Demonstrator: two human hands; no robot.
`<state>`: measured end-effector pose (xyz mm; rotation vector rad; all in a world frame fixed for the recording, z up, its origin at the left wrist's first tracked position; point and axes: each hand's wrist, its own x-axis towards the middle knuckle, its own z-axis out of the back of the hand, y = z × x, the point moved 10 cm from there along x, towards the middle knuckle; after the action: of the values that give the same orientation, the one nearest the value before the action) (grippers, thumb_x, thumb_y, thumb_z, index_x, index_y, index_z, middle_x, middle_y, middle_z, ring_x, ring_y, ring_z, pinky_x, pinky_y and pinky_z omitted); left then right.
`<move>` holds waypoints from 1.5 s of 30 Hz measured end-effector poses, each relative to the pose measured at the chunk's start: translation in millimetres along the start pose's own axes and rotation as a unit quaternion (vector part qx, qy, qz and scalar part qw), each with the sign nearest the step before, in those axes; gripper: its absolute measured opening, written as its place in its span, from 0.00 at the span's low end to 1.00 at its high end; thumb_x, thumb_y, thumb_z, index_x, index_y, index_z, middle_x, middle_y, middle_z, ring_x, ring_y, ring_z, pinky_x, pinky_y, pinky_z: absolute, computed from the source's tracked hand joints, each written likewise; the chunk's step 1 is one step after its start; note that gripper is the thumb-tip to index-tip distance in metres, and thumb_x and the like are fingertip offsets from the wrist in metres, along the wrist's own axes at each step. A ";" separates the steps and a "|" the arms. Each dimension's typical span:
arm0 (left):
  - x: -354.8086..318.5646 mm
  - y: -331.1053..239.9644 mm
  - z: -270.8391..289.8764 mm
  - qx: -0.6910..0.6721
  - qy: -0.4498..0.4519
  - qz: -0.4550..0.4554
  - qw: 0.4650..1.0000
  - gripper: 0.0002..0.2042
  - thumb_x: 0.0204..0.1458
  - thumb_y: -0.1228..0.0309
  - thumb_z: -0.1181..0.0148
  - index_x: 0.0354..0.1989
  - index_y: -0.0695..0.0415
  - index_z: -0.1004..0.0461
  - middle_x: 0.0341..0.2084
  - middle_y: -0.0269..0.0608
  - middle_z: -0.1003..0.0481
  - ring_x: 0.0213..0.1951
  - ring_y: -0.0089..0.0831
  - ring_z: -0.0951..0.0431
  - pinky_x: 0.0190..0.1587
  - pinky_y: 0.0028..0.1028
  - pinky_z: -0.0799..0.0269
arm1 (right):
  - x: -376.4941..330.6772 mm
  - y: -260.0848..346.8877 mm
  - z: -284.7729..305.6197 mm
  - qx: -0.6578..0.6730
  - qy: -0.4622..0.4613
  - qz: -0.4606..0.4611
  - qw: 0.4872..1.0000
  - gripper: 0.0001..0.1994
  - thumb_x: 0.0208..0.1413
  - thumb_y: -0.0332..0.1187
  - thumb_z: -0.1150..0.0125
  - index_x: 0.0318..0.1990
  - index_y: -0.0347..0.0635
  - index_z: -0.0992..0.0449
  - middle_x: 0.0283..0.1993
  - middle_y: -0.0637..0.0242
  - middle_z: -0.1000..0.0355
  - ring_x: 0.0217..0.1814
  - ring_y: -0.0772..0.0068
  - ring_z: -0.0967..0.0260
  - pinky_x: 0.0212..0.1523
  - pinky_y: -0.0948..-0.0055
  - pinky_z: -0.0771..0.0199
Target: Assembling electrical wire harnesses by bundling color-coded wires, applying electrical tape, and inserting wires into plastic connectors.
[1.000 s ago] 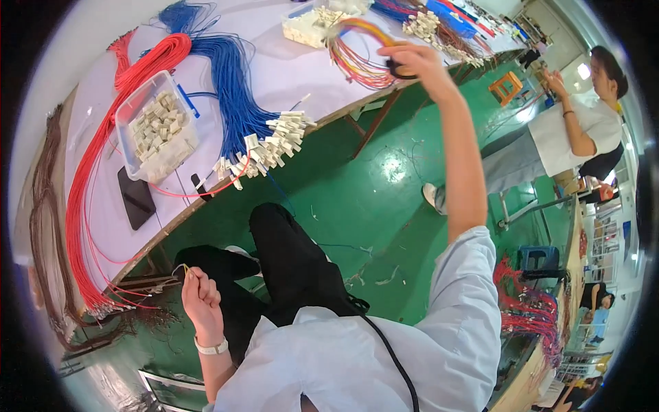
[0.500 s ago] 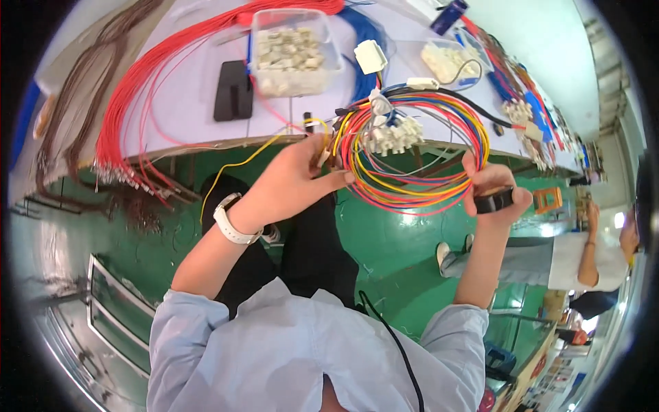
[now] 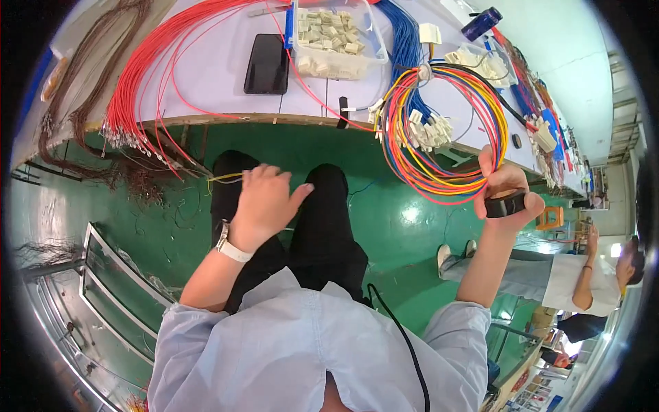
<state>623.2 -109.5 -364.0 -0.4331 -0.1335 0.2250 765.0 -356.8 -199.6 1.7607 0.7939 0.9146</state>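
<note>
Half a second earlier both hands had been on the wire coil; since then the left hand (image 3: 264,206) had dropped away to the lap, over the black trousers (image 3: 322,226). Its fingers were loosely curled, and a thin yellow wire (image 3: 223,177) ran from under them toward the left; whether they pinched it could not be told. The right hand (image 3: 504,196) was raised beside the workbench edge (image 3: 226,118), closed around a black tape roll (image 3: 506,204) and the lower rim of the coil of multicoloured wires (image 3: 443,127), which hung upright in front of the bench with white connectors (image 3: 429,130) inside its loop. Red wires (image 3: 147,75), a black phone (image 3: 268,63) and a clear bin of connectors (image 3: 333,38) lay on the bench. Another person (image 3: 583,271) stood at the far right.
</note>
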 end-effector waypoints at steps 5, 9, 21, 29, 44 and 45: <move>53.6 -49.5 19.7 -0.438 -0.139 -0.120 0.880 0.19 0.56 0.67 0.41 0.50 0.67 0.33 0.44 0.55 0.27 0.50 0.46 0.26 0.55 0.36 0.33 | 0.8 0.4 -6.0 -0.002 -0.002 -0.002 1.000 0.35 0.43 0.56 0.41 0.41 0.23 0.24 0.45 0.47 0.40 0.18 0.58 0.30 0.15 0.73 0.26; 100.7 -72.4 -49.9 -0.653 0.058 -0.096 0.749 0.13 0.59 0.67 0.45 0.44 0.67 0.31 0.35 0.43 0.25 0.40 0.28 0.25 0.47 0.28 0.31 | 0.1 -5.9 -13.7 0.017 0.003 -0.025 1.000 0.35 0.42 0.55 0.40 0.41 0.21 0.24 0.44 0.49 0.40 0.18 0.58 0.30 0.15 0.72 0.25; 88.5 -75.0 -42.2 -0.765 0.327 0.055 0.553 0.14 0.63 0.67 0.57 0.44 0.63 0.27 0.29 0.33 0.26 0.35 0.25 0.25 0.45 0.28 0.27 | -10.8 -7.4 -11.5 0.027 0.011 -0.020 0.999 0.33 0.44 0.53 0.40 0.40 0.21 0.24 0.43 0.48 0.41 0.19 0.57 0.29 0.15 0.71 0.24; 91.0 -84.4 -44.1 -0.763 0.348 0.040 0.544 0.13 0.64 0.67 0.56 0.46 0.62 0.28 0.29 0.29 0.28 0.35 0.21 0.25 0.46 0.27 0.25 | -10.6 -10.1 -4.4 0.016 0.015 -0.035 0.999 0.34 0.44 0.54 0.39 0.40 0.20 0.25 0.43 0.48 0.40 0.19 0.57 0.28 0.15 0.71 0.25; 84.2 -85.5 -60.3 -0.774 0.358 0.053 0.520 0.13 0.63 0.67 0.56 0.40 0.63 0.28 0.26 0.26 0.39 0.28 0.19 0.40 0.34 0.21 0.38 | -11.2 -10.6 8.1 -0.008 -0.017 -0.040 0.999 0.35 0.43 0.55 0.40 0.40 0.21 0.25 0.44 0.47 0.39 0.18 0.57 0.28 0.15 0.73 0.26; 85.2 -83.4 -59.6 -0.778 0.346 0.053 0.521 0.13 0.63 0.68 0.55 0.40 0.64 0.27 0.25 0.27 0.39 0.28 0.19 0.40 0.34 0.22 0.38 | -11.0 -10.3 8.6 -0.006 -0.020 -0.040 0.999 0.35 0.43 0.55 0.40 0.39 0.21 0.25 0.44 0.47 0.39 0.18 0.57 0.28 0.15 0.73 0.26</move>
<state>731.6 -186.2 -375.0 -2.3449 0.5812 -0.0416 765.6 -366.5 -214.1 1.7189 0.8263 0.8273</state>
